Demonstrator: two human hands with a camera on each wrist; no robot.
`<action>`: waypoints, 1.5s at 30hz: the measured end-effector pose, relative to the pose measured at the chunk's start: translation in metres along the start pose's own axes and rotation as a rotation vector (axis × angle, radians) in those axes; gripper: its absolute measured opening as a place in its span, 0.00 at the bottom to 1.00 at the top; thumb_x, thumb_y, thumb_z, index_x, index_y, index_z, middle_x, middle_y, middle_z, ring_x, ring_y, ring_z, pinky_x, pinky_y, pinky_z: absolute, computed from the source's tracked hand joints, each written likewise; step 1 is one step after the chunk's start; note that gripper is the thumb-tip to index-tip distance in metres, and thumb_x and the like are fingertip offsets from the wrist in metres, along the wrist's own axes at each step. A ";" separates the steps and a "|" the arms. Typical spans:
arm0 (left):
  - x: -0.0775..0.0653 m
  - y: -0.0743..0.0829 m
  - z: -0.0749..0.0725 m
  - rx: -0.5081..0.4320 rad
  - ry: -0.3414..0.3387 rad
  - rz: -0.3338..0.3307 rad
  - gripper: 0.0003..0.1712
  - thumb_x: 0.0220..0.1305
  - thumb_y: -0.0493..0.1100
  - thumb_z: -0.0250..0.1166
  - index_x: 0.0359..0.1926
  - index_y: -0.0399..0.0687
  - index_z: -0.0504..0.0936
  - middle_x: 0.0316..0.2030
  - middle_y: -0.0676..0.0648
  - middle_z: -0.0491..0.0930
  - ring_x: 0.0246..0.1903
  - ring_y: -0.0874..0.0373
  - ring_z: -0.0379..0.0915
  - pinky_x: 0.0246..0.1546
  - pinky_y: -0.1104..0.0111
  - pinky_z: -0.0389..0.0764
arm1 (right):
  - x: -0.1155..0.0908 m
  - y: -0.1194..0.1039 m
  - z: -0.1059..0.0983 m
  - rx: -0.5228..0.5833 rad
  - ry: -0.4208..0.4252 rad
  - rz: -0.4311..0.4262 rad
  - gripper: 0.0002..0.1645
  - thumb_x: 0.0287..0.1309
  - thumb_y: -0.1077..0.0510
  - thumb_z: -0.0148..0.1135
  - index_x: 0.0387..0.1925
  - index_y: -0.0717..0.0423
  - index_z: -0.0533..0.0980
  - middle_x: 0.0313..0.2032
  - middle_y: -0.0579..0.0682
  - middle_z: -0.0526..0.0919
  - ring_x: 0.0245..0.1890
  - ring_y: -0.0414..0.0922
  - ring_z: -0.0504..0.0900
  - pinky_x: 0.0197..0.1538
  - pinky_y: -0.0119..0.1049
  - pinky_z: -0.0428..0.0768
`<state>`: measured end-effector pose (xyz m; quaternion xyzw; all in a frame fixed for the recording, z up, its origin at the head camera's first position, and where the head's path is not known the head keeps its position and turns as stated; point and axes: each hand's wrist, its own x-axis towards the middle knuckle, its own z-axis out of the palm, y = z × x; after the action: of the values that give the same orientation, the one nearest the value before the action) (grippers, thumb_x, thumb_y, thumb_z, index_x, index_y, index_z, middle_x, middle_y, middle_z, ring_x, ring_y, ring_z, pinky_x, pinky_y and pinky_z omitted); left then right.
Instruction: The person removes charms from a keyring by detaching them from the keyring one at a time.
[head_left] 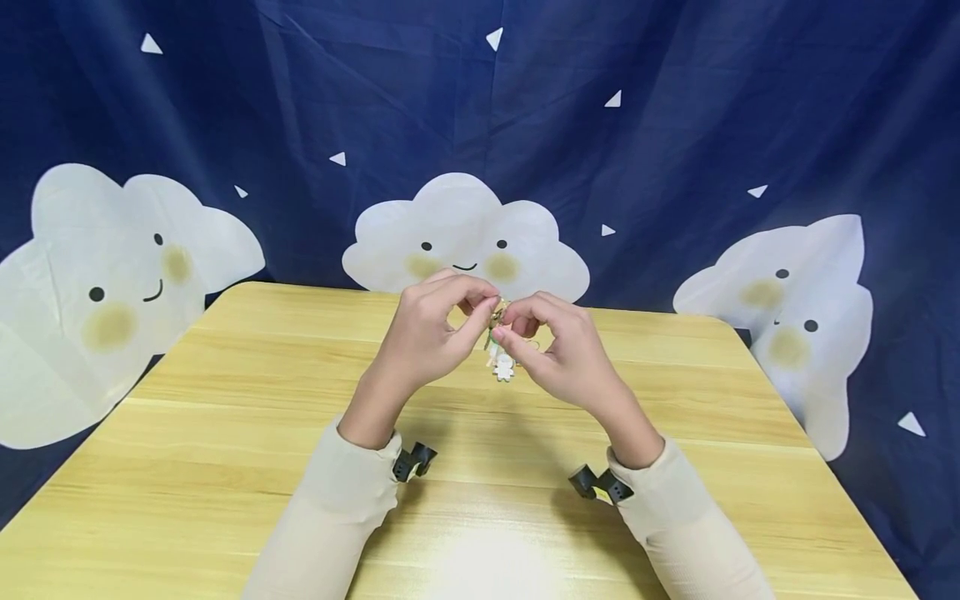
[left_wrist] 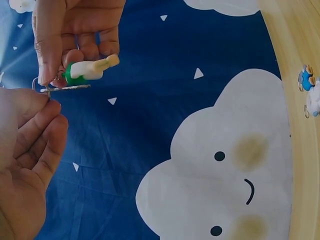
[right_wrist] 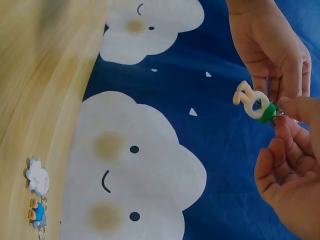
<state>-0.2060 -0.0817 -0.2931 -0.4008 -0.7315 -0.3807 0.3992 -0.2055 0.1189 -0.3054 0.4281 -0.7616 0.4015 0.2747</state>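
Above the far part of the table, my left hand (head_left: 427, 329) and right hand (head_left: 566, 350) meet at the fingertips, thumb and forefinger of each pinching a small keychain (head_left: 498, 315). From it, a figure charm (right_wrist: 258, 106) with a green band, white body and cream legs sticks out. A thin flat piece (left_wrist: 72, 88) shows edge-on beside the charm in the left wrist view, where my left fingertips grip its fitting. My right thumb and finger pinch the metal near the green band. A white charm (head_left: 504, 367) appears below the fingertips; whether it hangs or lies cannot be told.
On the wooden table (head_left: 487, 458), a white fluffy-edged charm (right_wrist: 37, 176) and a blue figure charm (right_wrist: 36, 212) with rings lie near each other. A navy curtain (head_left: 420, 100) with smiling clouds stands behind the table. Both sleeve cuffs carry black wrist cameras.
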 end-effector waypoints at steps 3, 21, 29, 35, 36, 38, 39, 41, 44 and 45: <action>0.000 0.000 0.000 -0.003 0.002 0.000 0.03 0.64 0.31 0.65 0.36 0.36 0.86 0.29 0.47 0.85 0.30 0.57 0.78 0.33 0.69 0.81 | 0.000 0.000 0.000 -0.010 0.012 -0.025 0.05 0.57 0.66 0.72 0.34 0.58 0.82 0.26 0.44 0.79 0.29 0.41 0.76 0.35 0.31 0.75; 0.000 0.001 0.002 0.062 -0.024 0.080 0.05 0.65 0.29 0.62 0.34 0.40 0.82 0.31 0.47 0.83 0.32 0.56 0.76 0.37 0.69 0.79 | 0.002 -0.005 -0.002 -0.076 0.184 -0.116 0.07 0.58 0.63 0.64 0.26 0.58 0.84 0.23 0.46 0.79 0.27 0.42 0.75 0.33 0.33 0.73; -0.001 0.001 0.001 0.057 -0.076 0.023 0.03 0.59 0.31 0.59 0.33 0.42 0.77 0.28 0.49 0.78 0.31 0.54 0.72 0.35 0.69 0.76 | 0.003 -0.007 -0.002 -0.095 0.181 -0.140 0.08 0.58 0.63 0.62 0.26 0.56 0.84 0.23 0.46 0.80 0.27 0.42 0.75 0.35 0.29 0.73; -0.001 -0.001 0.002 0.041 -0.085 0.020 0.03 0.59 0.31 0.58 0.33 0.43 0.75 0.29 0.49 0.78 0.31 0.55 0.71 0.34 0.69 0.75 | 0.003 -0.008 -0.004 -0.102 0.165 -0.151 0.08 0.58 0.63 0.61 0.25 0.56 0.83 0.23 0.46 0.80 0.27 0.42 0.75 0.36 0.29 0.72; -0.001 -0.001 0.002 0.038 -0.083 0.023 0.04 0.60 0.31 0.59 0.33 0.43 0.76 0.30 0.49 0.78 0.31 0.55 0.72 0.34 0.69 0.75 | 0.003 -0.008 -0.004 -0.102 0.163 -0.152 0.08 0.58 0.63 0.61 0.25 0.56 0.83 0.23 0.46 0.80 0.27 0.41 0.75 0.36 0.29 0.71; -0.001 -0.001 0.002 0.031 -0.078 0.029 0.04 0.61 0.30 0.60 0.33 0.43 0.76 0.30 0.49 0.79 0.31 0.55 0.72 0.34 0.69 0.76 | 0.003 -0.008 -0.005 -0.100 0.159 -0.153 0.08 0.58 0.63 0.61 0.25 0.56 0.83 0.23 0.46 0.80 0.27 0.41 0.75 0.36 0.29 0.71; -0.001 -0.001 0.002 0.028 -0.076 0.031 0.05 0.61 0.30 0.61 0.33 0.42 0.77 0.30 0.49 0.79 0.31 0.56 0.73 0.35 0.69 0.77 | 0.003 -0.008 -0.005 -0.099 0.158 -0.153 0.08 0.58 0.63 0.61 0.25 0.56 0.83 0.23 0.46 0.80 0.27 0.41 0.75 0.36 0.30 0.71; -0.001 -0.001 0.002 0.019 -0.071 0.036 0.05 0.61 0.29 0.62 0.33 0.42 0.78 0.30 0.48 0.80 0.32 0.56 0.74 0.35 0.69 0.77 | 0.003 -0.008 -0.006 -0.097 0.157 -0.152 0.08 0.58 0.63 0.61 0.25 0.56 0.83 0.23 0.46 0.80 0.27 0.41 0.75 0.36 0.29 0.71; 0.000 0.000 0.001 0.009 -0.070 0.039 0.05 0.61 0.29 0.63 0.33 0.42 0.78 0.30 0.48 0.81 0.32 0.56 0.74 0.36 0.69 0.78 | 0.003 -0.008 -0.007 -0.097 0.153 -0.150 0.08 0.58 0.63 0.61 0.25 0.56 0.83 0.23 0.46 0.80 0.27 0.41 0.75 0.36 0.29 0.71; 0.000 0.000 0.001 0.006 -0.072 0.039 0.05 0.62 0.29 0.62 0.33 0.42 0.78 0.30 0.49 0.80 0.32 0.56 0.74 0.36 0.69 0.78 | 0.003 -0.008 -0.007 -0.098 0.152 -0.150 0.08 0.58 0.63 0.61 0.25 0.56 0.83 0.23 0.46 0.80 0.27 0.41 0.75 0.36 0.29 0.71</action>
<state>-0.2064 -0.0809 -0.2933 -0.4273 -0.7387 -0.3560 0.3809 -0.1997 0.1209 -0.2964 0.4384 -0.7232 0.3734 0.3814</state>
